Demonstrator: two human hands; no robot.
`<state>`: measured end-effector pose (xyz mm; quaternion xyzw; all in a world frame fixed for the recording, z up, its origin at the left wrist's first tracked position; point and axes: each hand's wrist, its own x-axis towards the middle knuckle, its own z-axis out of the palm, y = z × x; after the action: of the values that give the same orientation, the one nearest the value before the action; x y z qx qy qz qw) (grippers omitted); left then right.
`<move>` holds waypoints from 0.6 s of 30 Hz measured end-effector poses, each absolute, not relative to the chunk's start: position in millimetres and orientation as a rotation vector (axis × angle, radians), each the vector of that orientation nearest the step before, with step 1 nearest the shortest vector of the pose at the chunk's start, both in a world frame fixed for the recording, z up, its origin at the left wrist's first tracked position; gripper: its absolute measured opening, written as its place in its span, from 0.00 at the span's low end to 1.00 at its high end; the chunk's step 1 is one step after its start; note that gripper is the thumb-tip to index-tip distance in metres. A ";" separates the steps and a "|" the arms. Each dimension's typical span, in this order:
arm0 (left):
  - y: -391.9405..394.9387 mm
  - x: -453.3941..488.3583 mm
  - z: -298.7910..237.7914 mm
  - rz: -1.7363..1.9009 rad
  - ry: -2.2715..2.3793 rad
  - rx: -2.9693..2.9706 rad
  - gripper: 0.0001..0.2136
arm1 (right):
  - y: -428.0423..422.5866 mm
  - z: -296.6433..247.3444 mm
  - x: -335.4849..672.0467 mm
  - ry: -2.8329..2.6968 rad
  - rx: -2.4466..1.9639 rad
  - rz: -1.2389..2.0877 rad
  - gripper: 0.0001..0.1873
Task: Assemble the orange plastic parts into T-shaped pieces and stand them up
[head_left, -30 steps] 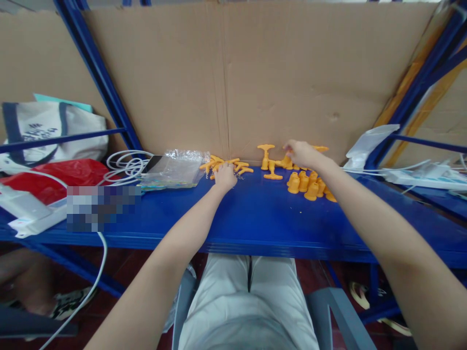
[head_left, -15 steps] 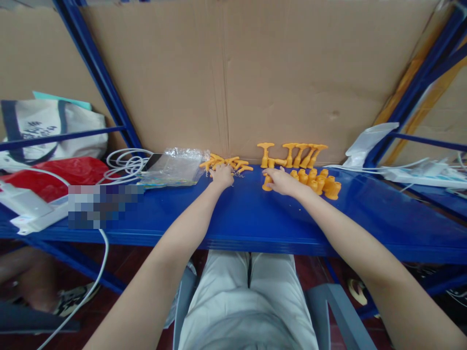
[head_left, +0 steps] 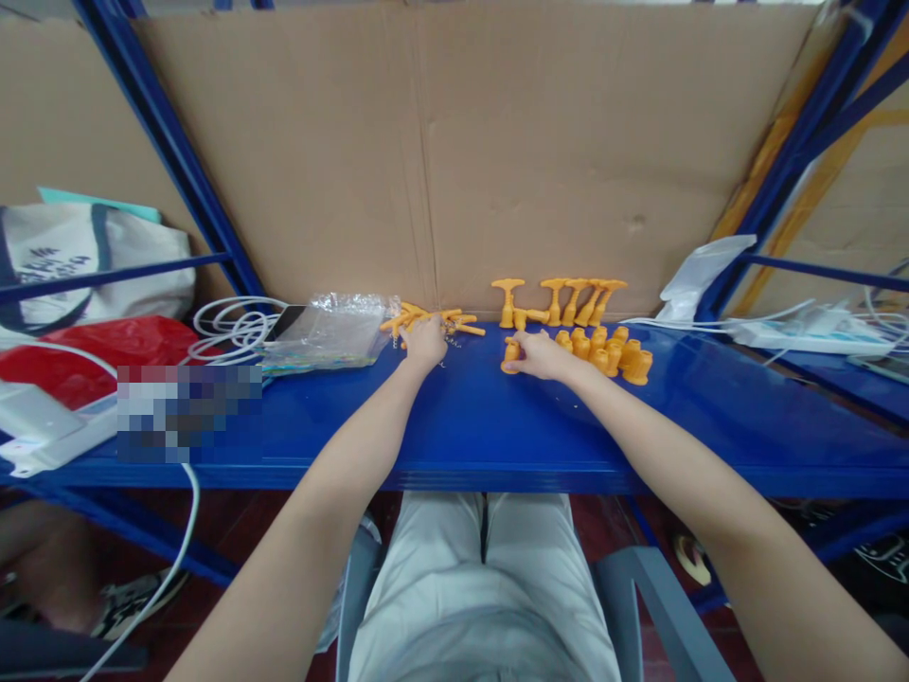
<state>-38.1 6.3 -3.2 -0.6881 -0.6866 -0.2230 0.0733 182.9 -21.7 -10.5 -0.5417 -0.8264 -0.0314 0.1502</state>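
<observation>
At the back of the blue table, my left hand (head_left: pixel 426 343) reaches down over a pile of yellow stick-like handles (head_left: pixel 461 322), fingers apart among them; its fingertips are partly hidden. Small metal-looking screws or springs (head_left: pixel 453 335) lie beside that hand. My right hand (head_left: pixel 540 356) has its thumb and fingers closed round a short yellow bottle-shaped base (head_left: pixel 510 358), which stands upright on the table. Right of this hand stand several more yellow bases (head_left: pixel 612 354) in rows. Behind it, several yellow T-shaped pieces (head_left: pixel 574 301) stand upright, and another yellow T-shaped piece (head_left: pixel 532 316) lies on its side.
A cardboard sheet (head_left: pixel 440 161) walls off the table's back. To the left are clear plastic bags (head_left: pixel 333 332), coiled white cable (head_left: pixel 234 327), a red bag (head_left: pixel 106 346) and a power strip (head_left: pixel 49 436). A white power strip (head_left: pixel 810 332) with cables lies at right. Blue posts flank the table.
My right fingers have closed further round the yellow base. My left hand stays over the handle pile with a slight shift. The whole view has moved a little.
</observation>
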 end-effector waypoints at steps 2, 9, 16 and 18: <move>3.9 -36.6 -0.4 -0.688 -2.052 -2.063 0.17 | -22.3 -10.6 182.0 -2.370 -1.550 -0.095 0.13; -9.9 -34.9 9.4 -0.532 -1.946 -2.112 0.22 | -22.8 -10.8 183.0 -2.358 -1.457 -0.096 0.14; -14.8 -32.1 19.1 -0.431 -1.890 -2.021 0.23 | -20.0 -11.3 186.2 -2.378 -1.345 -0.159 0.15; -15.4 -32.2 20.4 -0.481 -1.854 -2.034 0.22 | -20.5 -11.4 185.6 -2.384 -1.341 -0.159 0.16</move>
<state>-32.2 -15.4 20.4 -0.7170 -0.6536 -0.1697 0.1728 185.6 -20.5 -11.4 -0.4796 -0.8526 -0.0570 0.1995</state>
